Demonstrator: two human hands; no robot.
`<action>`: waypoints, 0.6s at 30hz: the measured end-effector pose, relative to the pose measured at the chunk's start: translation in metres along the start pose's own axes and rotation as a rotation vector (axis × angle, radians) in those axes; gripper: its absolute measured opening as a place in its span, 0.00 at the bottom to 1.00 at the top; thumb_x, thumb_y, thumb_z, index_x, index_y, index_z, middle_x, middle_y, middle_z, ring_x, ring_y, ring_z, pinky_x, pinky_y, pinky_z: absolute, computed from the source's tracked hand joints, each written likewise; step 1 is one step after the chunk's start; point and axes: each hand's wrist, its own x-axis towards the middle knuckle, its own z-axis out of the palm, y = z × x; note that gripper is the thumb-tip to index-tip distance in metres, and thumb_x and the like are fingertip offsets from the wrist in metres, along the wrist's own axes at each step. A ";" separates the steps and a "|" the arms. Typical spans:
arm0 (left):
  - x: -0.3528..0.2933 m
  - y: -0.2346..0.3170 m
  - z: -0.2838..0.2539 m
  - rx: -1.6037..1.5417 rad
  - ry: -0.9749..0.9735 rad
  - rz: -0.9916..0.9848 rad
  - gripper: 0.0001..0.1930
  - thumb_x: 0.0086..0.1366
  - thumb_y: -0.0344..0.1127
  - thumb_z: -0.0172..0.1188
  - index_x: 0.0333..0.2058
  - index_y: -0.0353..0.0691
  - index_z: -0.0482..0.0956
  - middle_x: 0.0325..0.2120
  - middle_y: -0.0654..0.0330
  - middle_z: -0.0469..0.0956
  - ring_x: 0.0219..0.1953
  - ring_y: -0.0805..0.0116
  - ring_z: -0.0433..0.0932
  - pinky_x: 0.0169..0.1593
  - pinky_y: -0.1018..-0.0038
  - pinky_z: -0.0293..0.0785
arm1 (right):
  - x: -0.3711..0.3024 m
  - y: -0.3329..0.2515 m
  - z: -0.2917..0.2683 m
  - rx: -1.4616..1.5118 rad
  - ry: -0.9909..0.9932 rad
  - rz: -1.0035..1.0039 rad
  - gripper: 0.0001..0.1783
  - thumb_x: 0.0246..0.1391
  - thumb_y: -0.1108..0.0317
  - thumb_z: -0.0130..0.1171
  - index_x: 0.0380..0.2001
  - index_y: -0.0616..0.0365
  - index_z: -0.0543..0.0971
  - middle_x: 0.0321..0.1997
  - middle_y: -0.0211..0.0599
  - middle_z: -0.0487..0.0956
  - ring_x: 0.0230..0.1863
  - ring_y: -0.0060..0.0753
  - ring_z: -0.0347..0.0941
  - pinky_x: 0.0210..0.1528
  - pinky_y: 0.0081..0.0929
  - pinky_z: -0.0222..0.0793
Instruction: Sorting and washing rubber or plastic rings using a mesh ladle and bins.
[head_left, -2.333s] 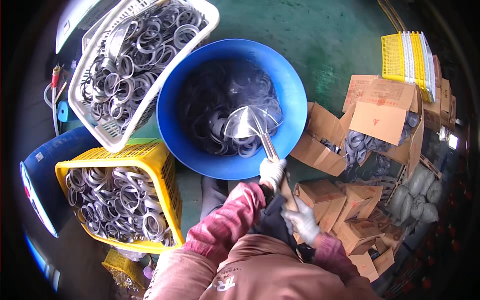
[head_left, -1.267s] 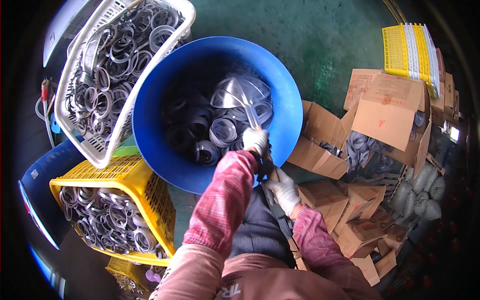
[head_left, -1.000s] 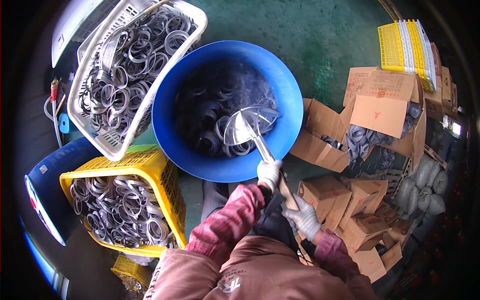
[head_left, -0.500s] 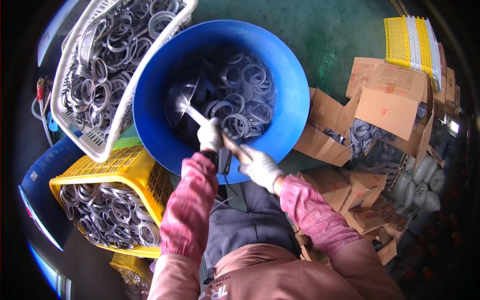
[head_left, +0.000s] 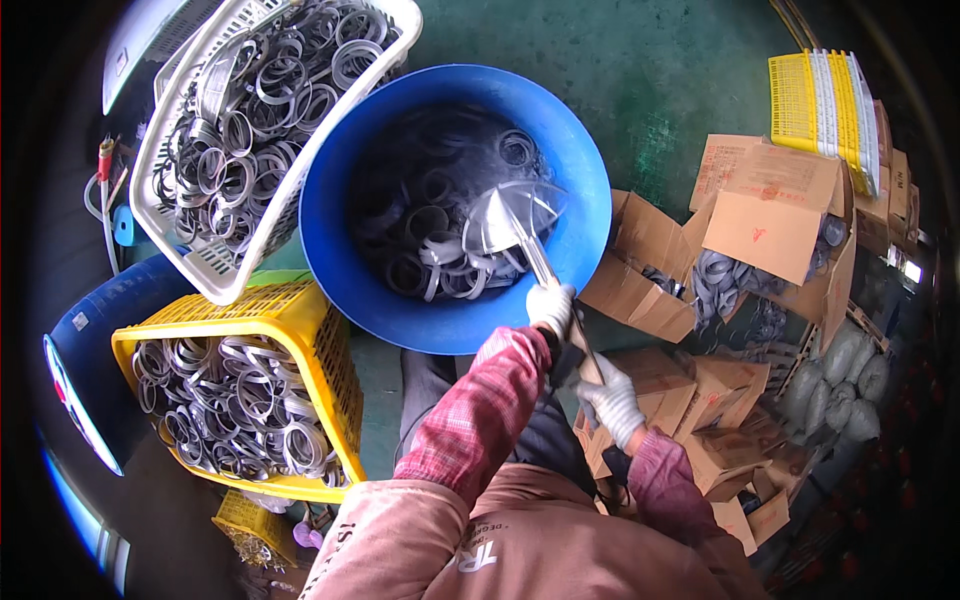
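Observation:
Both my hands, in white gloves, are wrapped round the long handle of a metal scoop (head_left: 500, 222) with a wide, round, shiny head. My left hand (head_left: 550, 308) grips it just below the metal neck, over the rim of a blue round tub (head_left: 456, 84). Lower down, my right hand (head_left: 612, 402) closes on the wooden end, outside the tub. The scoop's head is inside the tub at its right side, over the grey metal rings (head_left: 430, 225). Some rings lie against the head's lower edge; whether any rest in it I cannot tell.
A white basket (head_left: 215, 285) full of rings stands left of the tub, with a yellow basket (head_left: 345, 410) of rings below it. Open cardboard boxes (head_left: 765, 225) with grey parts are at the right. A blue drum (head_left: 85, 330) lies at the far left.
The scoop has swung from the left side of the tub to its right side. Both hands have moved right and down with it, still on the handle.

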 end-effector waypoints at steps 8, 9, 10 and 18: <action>-0.120 0.023 -0.077 -0.285 -0.106 -0.090 0.09 0.63 0.33 0.61 0.33 0.37 0.71 0.21 0.56 0.74 0.18 0.59 0.78 0.23 0.62 0.80 | -0.084 0.004 0.019 -0.440 -0.007 -0.283 0.36 0.48 0.71 0.65 0.64 0.52 0.70 0.20 0.36 0.75 0.16 0.26 0.71 0.21 0.31 0.69; -0.119 0.031 -0.087 -0.357 -0.095 -0.070 0.08 0.64 0.33 0.61 0.33 0.37 0.71 0.20 0.56 0.74 0.18 0.59 0.78 0.22 0.63 0.80 | -0.078 0.005 0.022 -0.670 0.013 -0.630 0.37 0.47 0.70 0.66 0.64 0.51 0.71 0.20 0.40 0.76 0.19 0.30 0.74 0.26 0.36 0.73; -0.111 0.040 -0.107 -0.370 -0.064 -0.014 0.08 0.64 0.33 0.60 0.34 0.38 0.71 0.20 0.57 0.74 0.19 0.60 0.78 0.23 0.63 0.80 | -0.073 -0.015 0.038 -0.709 -0.045 -0.477 0.34 0.49 0.66 0.65 0.63 0.49 0.71 0.25 0.47 0.79 0.28 0.43 0.81 0.36 0.43 0.75; 0.108 0.122 -0.121 -0.338 -0.006 0.172 0.09 0.63 0.38 0.57 0.31 0.40 0.70 0.19 0.59 0.70 0.19 0.63 0.73 0.23 0.63 0.75 | 0.120 -0.108 0.093 -1.152 -0.075 -0.428 0.32 0.56 0.62 0.56 0.66 0.38 0.65 0.37 0.53 0.82 0.39 0.59 0.79 0.43 0.53 0.74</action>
